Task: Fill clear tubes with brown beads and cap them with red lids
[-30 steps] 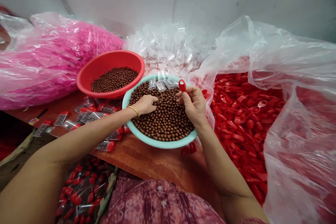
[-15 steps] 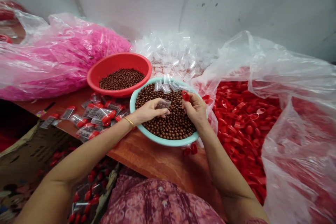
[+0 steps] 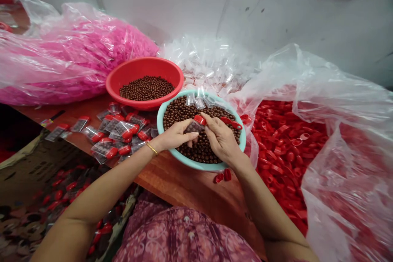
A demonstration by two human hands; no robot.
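Observation:
Over a pale turquoise basin [image 3: 161,131] of brown balls [image 3: 179,115], my two hands meet. My left hand [image 3: 176,134] is closed on a small clear container [image 3: 193,127] with dark contents, held tilted. On its upper end sits a red cap [image 3: 200,120], which my right hand [image 3: 221,137] pinches between thumb and fingers. Whether the cap is fully seated I cannot tell. Several empty clear containers [image 3: 199,102] lie on the balls at the basin's far side. Loose red caps [image 3: 231,123] rest at its right side, by my right hand.
A red basin [image 3: 144,63] with more brown balls stands behind left. Filled, red-capped containers [image 3: 106,149] lie on the table [image 3: 172,180]; a cardboard box [image 3: 21,172] is below. Bags of pink pieces [image 3: 76,57], clear containers [image 3: 211,63] and red caps [image 3: 282,151] surround the basins.
My right hand has moved left, bringing a red cap onto the clear container in my left hand. The container is now more upright. The view has shifted slightly.

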